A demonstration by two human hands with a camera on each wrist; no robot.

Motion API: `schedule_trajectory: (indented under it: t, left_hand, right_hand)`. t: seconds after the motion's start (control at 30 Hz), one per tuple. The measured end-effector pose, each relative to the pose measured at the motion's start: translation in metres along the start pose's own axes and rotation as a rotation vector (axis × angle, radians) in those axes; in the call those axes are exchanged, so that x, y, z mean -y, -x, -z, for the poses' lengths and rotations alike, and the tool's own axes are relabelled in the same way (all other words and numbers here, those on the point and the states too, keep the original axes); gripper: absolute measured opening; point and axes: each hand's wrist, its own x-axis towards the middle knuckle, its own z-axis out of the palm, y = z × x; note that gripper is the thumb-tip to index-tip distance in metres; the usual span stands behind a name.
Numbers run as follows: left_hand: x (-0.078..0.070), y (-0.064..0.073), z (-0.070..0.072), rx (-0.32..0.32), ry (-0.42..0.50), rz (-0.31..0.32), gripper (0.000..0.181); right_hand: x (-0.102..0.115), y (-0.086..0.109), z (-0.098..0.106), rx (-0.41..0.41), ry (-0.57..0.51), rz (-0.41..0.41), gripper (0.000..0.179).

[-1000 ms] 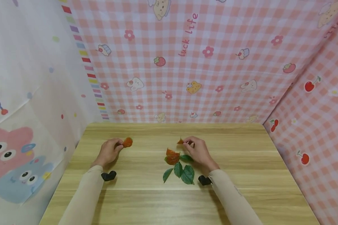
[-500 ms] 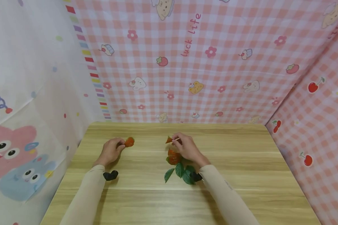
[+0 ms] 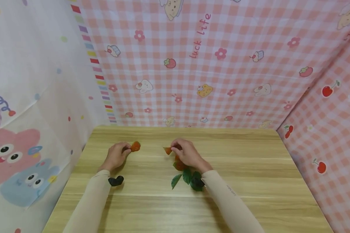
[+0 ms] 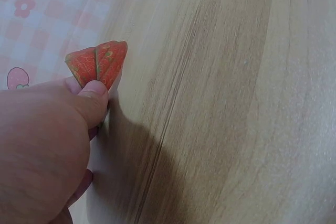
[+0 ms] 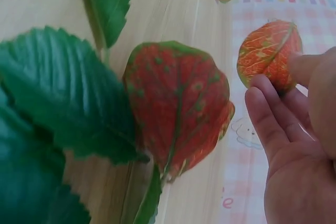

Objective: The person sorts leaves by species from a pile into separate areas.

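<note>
The left arm in its long beige fabric sleeve reaches forward from the lower left, and the bare left hand is in a firm pinch, thumb laid on top! Across from it, the right arm, sleeved in matching beige, slants inward, and the bare right hand pinches too, lower fingers stretched out, palm facing its wrist view. Both hands sit nearly level, well apart.

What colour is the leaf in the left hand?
The leaf is mostly red, with a greenish line down its middle; the left wrist view shows it best.
</note>
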Motion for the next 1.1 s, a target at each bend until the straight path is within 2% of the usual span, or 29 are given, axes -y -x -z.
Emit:
schedule_trajectory:
  t: [0.13, 0.3, 0.57, 0.67, 0.7, 0.8, 0.9, 0.93, 1.0, 1.1]
  left_hand:
    - [0.004, 0.000, -0.002, -0.014, 0.005, -0.018, 0.010]
    - [-0.011, 0.001, 0.004, 0.009, -0.008, 0.011, 0.012]
    - [-0.013, 0.001, 0.004, 0.008, -0.009, 0.021, 0.010]
    - [-0.012, 0.001, 0.003, -0.007, 0.000, -0.004, 0.009]
    - [-0.005, 0.001, 0.001, -0.025, 0.013, -0.031, 0.010]
    - [-0.004, 0.002, 0.001, -0.045, 0.008, -0.060, 0.008]
    - [-0.005, 0.002, 0.002, -0.036, 0.010, -0.049, 0.009]
    - [-0.012, 0.002, 0.005, -0.019, -0.004, -0.023, 0.008]
    - [-0.012, 0.002, 0.005, -0.004, -0.009, -0.003, 0.009]
    - [-0.011, 0.002, 0.004, 0.000, -0.012, 0.014, 0.008]
  right_hand:
    - [0.002, -0.004, -0.005, 0.042, 0.001, -0.009, 0.014]
    - [0.004, -0.009, -0.009, 0.057, 0.032, -0.004, 0.012]
    - [0.004, -0.021, -0.016, 0.130, 0.106, 0.023, 0.013]
    - [0.004, -0.025, -0.020, 0.154, 0.104, 0.041, 0.015]
    - [0.005, -0.027, -0.021, 0.161, 0.099, 0.042, 0.015]
    - [0.005, -0.031, -0.025, 0.175, 0.087, 0.045, 0.016]
    - [0.006, -0.035, -0.030, 0.189, 0.069, 0.032, 0.015]
    - [0.006, -0.036, -0.032, 0.192, 0.062, 0.034, 0.015]
    - [0.002, -0.040, -0.035, 0.199, 0.059, 0.041, 0.014]
    - [-0.025, -0.048, -0.050, 0.190, 0.092, 0.096, 0.014]
